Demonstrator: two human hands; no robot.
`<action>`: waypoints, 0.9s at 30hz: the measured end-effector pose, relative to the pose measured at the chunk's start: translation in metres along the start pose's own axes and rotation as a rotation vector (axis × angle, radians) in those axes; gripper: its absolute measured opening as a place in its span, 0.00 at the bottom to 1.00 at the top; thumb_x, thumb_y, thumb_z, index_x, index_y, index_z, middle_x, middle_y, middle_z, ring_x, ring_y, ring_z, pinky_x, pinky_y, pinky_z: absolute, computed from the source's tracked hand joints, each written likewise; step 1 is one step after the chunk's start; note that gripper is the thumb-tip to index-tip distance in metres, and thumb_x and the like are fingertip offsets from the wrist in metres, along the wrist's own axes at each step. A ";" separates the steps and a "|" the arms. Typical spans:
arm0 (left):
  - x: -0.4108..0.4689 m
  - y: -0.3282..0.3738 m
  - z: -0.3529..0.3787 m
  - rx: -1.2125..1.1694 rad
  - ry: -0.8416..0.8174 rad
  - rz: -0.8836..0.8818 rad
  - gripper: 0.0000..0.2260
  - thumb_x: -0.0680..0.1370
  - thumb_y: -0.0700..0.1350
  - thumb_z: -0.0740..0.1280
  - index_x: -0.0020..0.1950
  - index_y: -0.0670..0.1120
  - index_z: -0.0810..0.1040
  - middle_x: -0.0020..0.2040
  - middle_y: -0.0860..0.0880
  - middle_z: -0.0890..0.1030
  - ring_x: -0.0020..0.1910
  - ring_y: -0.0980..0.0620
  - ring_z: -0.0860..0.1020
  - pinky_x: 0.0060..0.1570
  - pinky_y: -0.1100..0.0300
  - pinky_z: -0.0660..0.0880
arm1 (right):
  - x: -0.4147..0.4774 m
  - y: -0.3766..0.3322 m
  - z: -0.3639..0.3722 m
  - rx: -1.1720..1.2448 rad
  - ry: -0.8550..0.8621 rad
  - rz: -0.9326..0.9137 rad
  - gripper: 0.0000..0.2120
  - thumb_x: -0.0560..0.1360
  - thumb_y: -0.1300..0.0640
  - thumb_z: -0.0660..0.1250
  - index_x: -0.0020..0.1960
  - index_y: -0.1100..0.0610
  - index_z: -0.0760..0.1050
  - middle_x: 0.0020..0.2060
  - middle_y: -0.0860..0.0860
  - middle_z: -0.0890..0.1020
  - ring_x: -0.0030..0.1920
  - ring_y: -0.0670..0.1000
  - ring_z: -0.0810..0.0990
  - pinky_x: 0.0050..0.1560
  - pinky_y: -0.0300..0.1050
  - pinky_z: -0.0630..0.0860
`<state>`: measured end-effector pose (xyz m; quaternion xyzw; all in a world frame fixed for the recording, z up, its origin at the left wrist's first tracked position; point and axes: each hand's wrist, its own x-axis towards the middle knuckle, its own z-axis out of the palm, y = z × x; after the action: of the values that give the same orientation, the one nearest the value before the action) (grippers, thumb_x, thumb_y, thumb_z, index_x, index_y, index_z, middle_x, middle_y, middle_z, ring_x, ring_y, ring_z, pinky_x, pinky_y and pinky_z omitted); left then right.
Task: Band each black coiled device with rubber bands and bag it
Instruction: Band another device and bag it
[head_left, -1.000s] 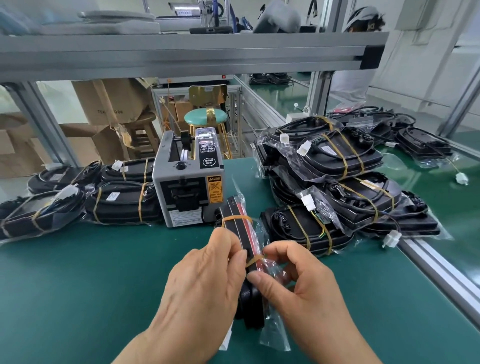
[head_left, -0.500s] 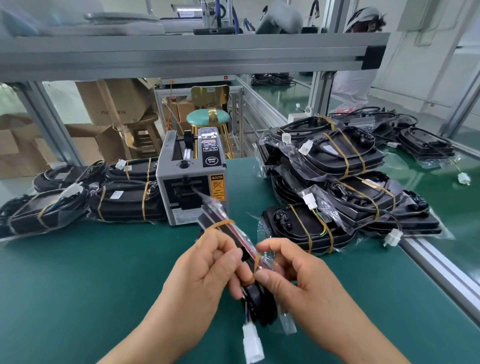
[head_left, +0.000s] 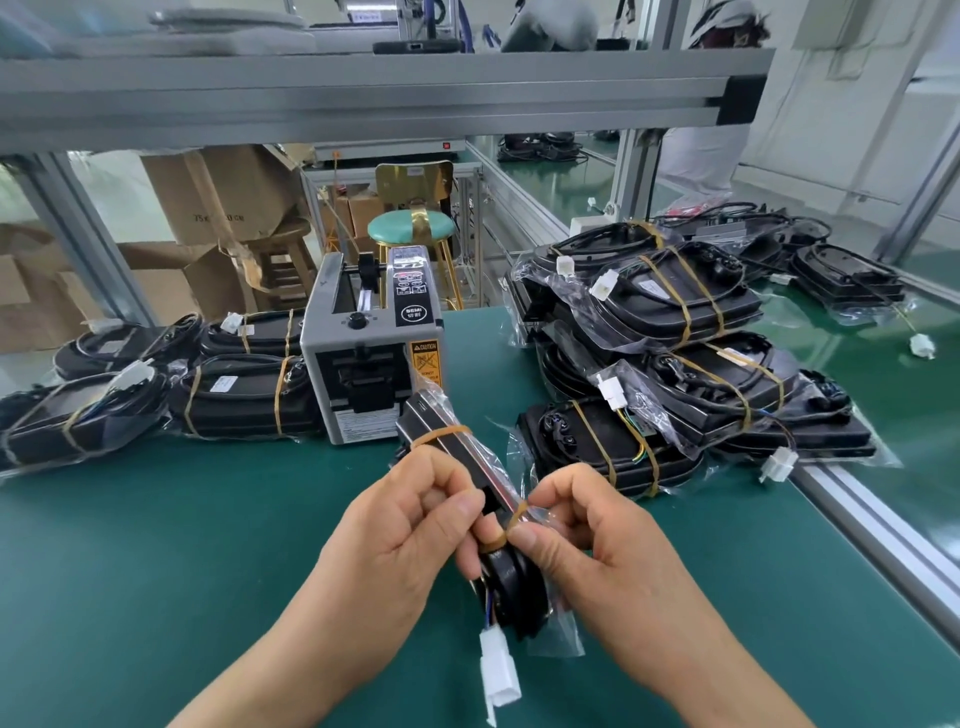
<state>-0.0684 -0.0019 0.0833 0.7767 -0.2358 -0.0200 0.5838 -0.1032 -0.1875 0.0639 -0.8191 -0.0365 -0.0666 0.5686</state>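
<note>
Green bench mat (head_left: 156, 545), aluminium frame overhead, grey tape dispenser (head_left: 371, 364) upper centre. Black coiled device (head_left: 511, 577) is mid-frame, lifted off the mat, edge-on, inside a clear bag (head_left: 553, 642). First rubber band (head_left: 441, 432) sits round its far end. Left hand (head_left: 400, 540): fingers curled round the device, thumb on the second rubber band (head_left: 511, 519). Right hand (head_left: 597, 545): thumb and forefinger pinch that band at the device's edge, other fingers curled. White connector (head_left: 500, 670) hangs below on its wires. Banded, bagged units stacked right (head_left: 675, 312) and lying left (head_left: 234, 395) of the dispenser.
</note>
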 end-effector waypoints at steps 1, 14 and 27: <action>-0.002 0.002 0.000 0.045 0.020 0.012 0.12 0.74 0.59 0.64 0.45 0.52 0.77 0.38 0.49 0.83 0.37 0.51 0.80 0.47 0.48 0.77 | 0.000 0.000 0.000 -0.001 0.001 0.001 0.09 0.74 0.52 0.73 0.45 0.44 0.73 0.31 0.44 0.76 0.33 0.44 0.73 0.39 0.54 0.76; 0.014 0.009 -0.005 -0.005 0.120 -0.237 0.09 0.74 0.44 0.71 0.33 0.50 0.80 0.28 0.58 0.73 0.28 0.61 0.68 0.30 0.71 0.66 | 0.002 -0.006 0.008 -0.008 0.008 -0.050 0.13 0.73 0.52 0.73 0.38 0.51 0.70 0.27 0.47 0.74 0.28 0.44 0.71 0.33 0.40 0.69; 0.009 -0.002 -0.001 0.171 0.162 -0.118 0.08 0.67 0.55 0.69 0.37 0.52 0.78 0.32 0.52 0.76 0.27 0.61 0.68 0.30 0.67 0.69 | 0.000 -0.004 0.008 -0.019 0.039 -0.022 0.13 0.73 0.48 0.73 0.37 0.49 0.70 0.27 0.45 0.74 0.29 0.44 0.72 0.34 0.39 0.70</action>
<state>-0.0595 -0.0036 0.0840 0.8352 -0.1424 0.0287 0.5304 -0.1035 -0.1790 0.0652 -0.8225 -0.0336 -0.0892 0.5607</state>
